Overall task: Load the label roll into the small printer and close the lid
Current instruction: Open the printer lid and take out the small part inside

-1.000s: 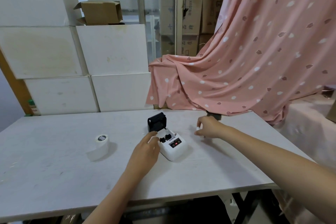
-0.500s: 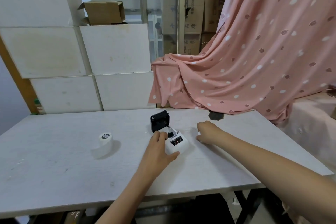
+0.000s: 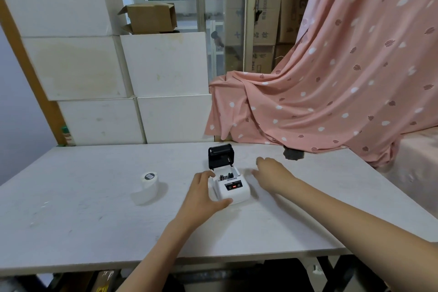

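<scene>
A small white printer [image 3: 233,189] sits mid-table with its black lid [image 3: 221,154] standing upright and open, the paper bay exposed. My left hand [image 3: 203,194] grips the printer's left side, thumb under its front corner. Just right of the printer, my right hand [image 3: 272,172] hovers with fingers apart, holding nothing. The white label roll [image 3: 148,184] lies on the table to the left, well apart from both hands.
The white table [image 3: 94,220] has its front edge near me. Stacked white boxes [image 3: 132,87] line the back left. A pink patterned cloth [image 3: 331,92] drapes over the back right corner. A dark stain [image 3: 293,154] marks the table beyond my right hand.
The printer has turned so its front panel faces me more squarely. My left hand stayed on its left side. My right hand opened from a loose curl and came nearer the printer.
</scene>
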Demonstrator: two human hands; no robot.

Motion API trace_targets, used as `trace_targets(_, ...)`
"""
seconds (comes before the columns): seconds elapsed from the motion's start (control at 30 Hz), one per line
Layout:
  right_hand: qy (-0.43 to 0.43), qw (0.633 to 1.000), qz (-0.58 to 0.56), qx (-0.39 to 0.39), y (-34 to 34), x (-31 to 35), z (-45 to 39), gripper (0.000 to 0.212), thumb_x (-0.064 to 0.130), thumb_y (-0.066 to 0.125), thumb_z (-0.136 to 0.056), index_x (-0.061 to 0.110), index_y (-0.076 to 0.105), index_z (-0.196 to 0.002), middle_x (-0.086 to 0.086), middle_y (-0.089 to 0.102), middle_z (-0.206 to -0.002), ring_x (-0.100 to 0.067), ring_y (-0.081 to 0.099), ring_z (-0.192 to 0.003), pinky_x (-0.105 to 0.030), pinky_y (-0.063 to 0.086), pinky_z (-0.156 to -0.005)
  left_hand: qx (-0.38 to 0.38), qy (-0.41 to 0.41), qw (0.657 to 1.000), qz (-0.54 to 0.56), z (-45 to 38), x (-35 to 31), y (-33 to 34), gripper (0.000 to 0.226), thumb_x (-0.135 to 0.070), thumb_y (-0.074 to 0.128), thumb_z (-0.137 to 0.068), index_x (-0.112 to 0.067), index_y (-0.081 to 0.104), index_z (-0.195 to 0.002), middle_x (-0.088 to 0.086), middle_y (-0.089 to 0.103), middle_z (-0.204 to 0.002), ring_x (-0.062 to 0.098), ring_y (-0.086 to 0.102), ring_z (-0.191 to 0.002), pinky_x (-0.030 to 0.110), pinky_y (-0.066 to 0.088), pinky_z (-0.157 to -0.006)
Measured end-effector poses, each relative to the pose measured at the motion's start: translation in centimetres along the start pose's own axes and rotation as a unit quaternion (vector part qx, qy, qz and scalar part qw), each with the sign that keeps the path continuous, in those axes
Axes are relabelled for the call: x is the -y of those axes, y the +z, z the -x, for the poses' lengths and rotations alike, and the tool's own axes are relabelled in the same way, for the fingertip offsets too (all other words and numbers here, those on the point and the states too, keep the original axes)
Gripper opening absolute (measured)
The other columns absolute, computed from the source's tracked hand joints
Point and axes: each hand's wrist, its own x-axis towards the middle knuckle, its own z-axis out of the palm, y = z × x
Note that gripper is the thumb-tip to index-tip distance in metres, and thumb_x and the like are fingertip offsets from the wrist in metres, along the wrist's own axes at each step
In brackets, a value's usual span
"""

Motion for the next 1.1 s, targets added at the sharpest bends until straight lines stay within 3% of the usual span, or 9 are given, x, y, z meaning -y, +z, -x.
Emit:
trace_targets(0.1,0.002,0.996,-0.075,0.052,-0.1,2.8,0.7,0.032,0.025,0.044,-0.102,0.002,0.062,-0.115,-0.018,0.065,-0.119,-0.033,0.06,-0.099,-0.034,0.048,-0.076,0.015,-0.06,0.997,0.039,-0.1,0.1,0.1,0.088,-0.05,0.083,-0.071,-0.025,0.037,-0.141,-0.011,0.044,-0.131,0.009,0.045,-0.119,0.026,0.04,-0.097)
trace_targets(0.2,0.023,0.99,-0.111,0.081,0.2,4.1,1.3,0.023,0.022,0.042,-0.103,0.01,0.051,-0.085,-0.014,0.063,-0.104,-0.029,0.052,-0.084,-0.031,0.039,-0.065,0.03,-0.076,0.993,0.08,-0.1,-0.1,0.2,0.084,-0.045,0.084,-0.073,-0.025,0.04,-0.142,-0.013,0.05,-0.125,0.006,0.047,-0.117,0.023,0.037,-0.095)
trace_targets(0.37,0.056,0.973,-0.204,0.092,0.4,5.2,2.0,0.05,0.056,0.055,-0.096,0.018,0.038,-0.068,0.003,0.046,-0.067,-0.012,0.043,-0.058,-0.028,0.027,-0.05,0.057,-0.078,0.994,0.055,-0.1,0.3,0.1,0.08,-0.046,0.079,-0.071,-0.023,0.047,-0.14,-0.01,0.054,-0.132,0.007,0.05,-0.122,0.022,0.04,-0.094)
trace_targets(0.43,0.052,0.97,-0.211,0.108,0.8,6.0,2.0,0.05,0.062,0.066,-0.086,0.019,0.046,-0.073,0.003,0.053,-0.074,-0.013,0.052,-0.066,-0.026,0.032,-0.053,0.072,-0.075,0.994,0.044,-0.2,0.6,-0.2,0.071,-0.031,0.076,-0.075,-0.021,0.047,-0.139,-0.006,0.056,-0.131,0.011,0.052,-0.123,0.017,0.041,-0.088)
trace_targets(0.5,0.06,0.968,-0.218,0.105,1.7,6.6,1.5,0.063,0.069,0.075,-0.071,0.015,0.057,-0.099,-0.004,0.063,-0.104,-0.021,0.061,-0.097,-0.026,0.04,-0.067,0.066,-0.076,0.994,0.048,-0.4,0.8,-0.3,0.054,-0.016,0.07,-0.082,-0.019,0.048,-0.131,-0.004,0.059,-0.123,0.015,0.056,-0.118,0.014,0.041,-0.082)
trace_targets(0.57,0.098,0.967,-0.219,0.083,2.5,7.4,1.4,0.096,0.07,0.08,-0.064,0.007,0.047,-0.129,-0.01,0.051,-0.13,-0.027,0.052,-0.122,-0.03,0.042,-0.085,0.047,-0.097,0.992,0.063,-0.7,0.9,-0.5,0.048,-0.012,0.066,-0.087,-0.016,0.047,-0.13,0.002,0.064,-0.122,0.018,0.059,-0.116,0.018,0.043,-0.084)
trace_targets(0.63,0.114,0.969,-0.21,0.057,3.2,8.1,1.5,0.104,0.064,0.082,-0.066,0.003,0.037,-0.137,-0.014,0.041,-0.137,-0.029,0.043,-0.129,-0.032,0.041,-0.095,0.036,-0.122,0.989,0.077,-1.0,1.2,-0.8,0.052,-0.007,0.066,-0.087,-0.016,0.045,-0.133,0.005,0.064,-0.124,0.02,0.057,-0.117,0.021,0.042,-0.087)
trace_targets(0.9,0.039,0.969,-0.221,0.099,1.9,5.5,1.5,0.076,0.045,0.085,-0.065,0.012,0.048,-0.123,-0.003,0.045,-0.122,-0.017,0.057,-0.097,-0.028,0.047,-0.071,0.07,-0.133,0.981,0.12,-1.8,3.3,-2.9,0.091,-0.015,0.077,-0.077,-0.031,0.027,-0.151,-0.013,0.044,-0.136,0.008,0.041,-0.124,0.024,0.04,-0.09)
trace_targets(1.1,-0.044,0.949,-0.263,0.166,-0.1,2.8,0.6,0.061,0.021,0.089,-0.062,0.024,0.063,-0.118,-0.003,0.069,-0.11,-0.017,0.066,-0.088,-0.039,0.06,-0.079,0.086,-0.123,0.978,0.147,-2.0,4.3,-3.0,0.106,-0.036,0.088,-0.058,-0.036,0.032,-0.148,-0.019,0.062,-0.132,0.0,0.055,-0.123,0.033,0.047,-0.104)
